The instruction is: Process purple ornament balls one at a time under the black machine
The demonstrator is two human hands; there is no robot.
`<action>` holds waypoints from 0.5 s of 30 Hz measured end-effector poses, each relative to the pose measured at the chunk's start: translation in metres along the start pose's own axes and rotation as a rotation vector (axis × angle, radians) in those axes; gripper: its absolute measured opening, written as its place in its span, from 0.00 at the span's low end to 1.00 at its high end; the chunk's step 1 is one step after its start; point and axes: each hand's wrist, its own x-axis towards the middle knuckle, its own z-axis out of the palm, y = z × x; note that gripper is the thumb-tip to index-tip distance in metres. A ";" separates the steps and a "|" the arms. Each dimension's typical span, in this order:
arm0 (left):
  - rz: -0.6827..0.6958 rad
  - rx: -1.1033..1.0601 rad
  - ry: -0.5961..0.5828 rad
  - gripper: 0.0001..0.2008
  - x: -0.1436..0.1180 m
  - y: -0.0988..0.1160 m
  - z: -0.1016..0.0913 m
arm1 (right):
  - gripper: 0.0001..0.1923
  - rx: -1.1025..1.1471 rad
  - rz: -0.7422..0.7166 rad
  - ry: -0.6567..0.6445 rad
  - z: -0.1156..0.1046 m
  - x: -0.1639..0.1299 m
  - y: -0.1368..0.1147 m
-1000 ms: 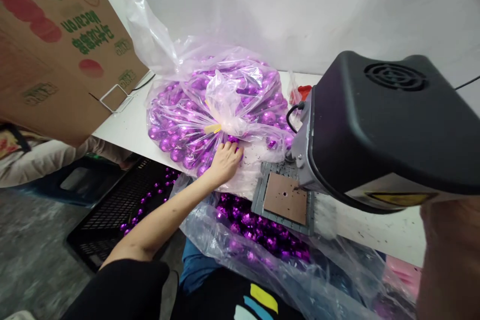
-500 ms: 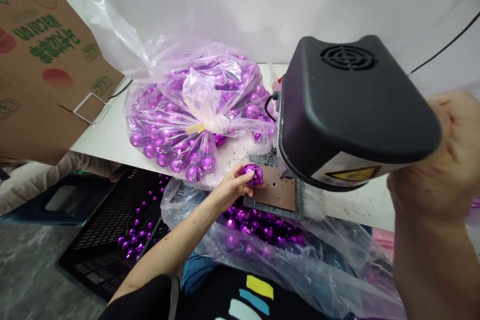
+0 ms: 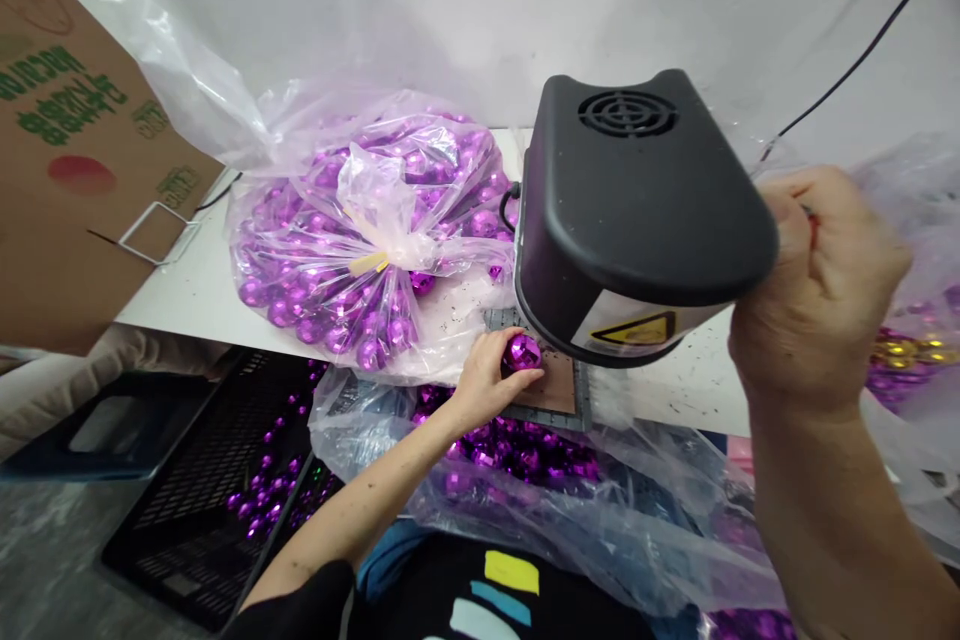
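A white tabletop runs along the wall, and the biggest thing on it is a black machine whose hooded head overhangs a small grey plate with a brown pad at the front edge. Left of the machine sits a fat clear bag, knotted at the top and stuffed with shiny purple balls. A cardboard box leans in from the far left. Below the tabletop edge a second, open bag lies across the person's lap with more purple balls in it, and a black crate stands on the floor to the left (a few balls are scattered in it too).

The right hand is raised beside the machine's head, curled into a closed fist; something thin and reddish shows at the knuckles, but I cannot tell what it is gripping.

The left hand reaches up from below to the plate. Its grip is closed round a single purple ball, thumb beneath and fingers over the near side, so the ball pokes out past the fingertips toward the machine. The ball sits on the plate's left part, right under the front lip of the hood, with the knotted bag just to its left.
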 end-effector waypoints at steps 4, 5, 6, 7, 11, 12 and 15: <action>0.038 0.095 0.000 0.23 0.004 0.005 0.006 | 0.31 -0.028 0.000 0.021 0.000 0.000 0.001; 0.027 0.104 0.004 0.23 0.005 0.006 0.010 | 0.31 -0.027 0.007 0.027 0.000 -0.001 0.001; 0.015 0.107 0.007 0.23 0.006 0.006 0.014 | 0.31 -0.026 0.011 0.031 0.000 -0.001 0.002; 0.004 0.105 0.010 0.23 0.008 0.005 0.018 | 0.31 -0.026 0.012 0.035 0.000 -0.001 0.002; -0.023 0.089 0.002 0.22 0.014 0.004 0.031 | 0.28 -0.013 0.002 0.046 0.001 -0.002 0.005; -0.029 0.083 -0.009 0.21 0.016 0.003 0.032 | 0.27 -0.004 0.007 0.047 0.001 -0.003 0.006; -0.077 0.003 -0.036 0.19 0.017 0.002 0.029 | 0.26 0.001 0.028 0.047 0.001 -0.003 0.006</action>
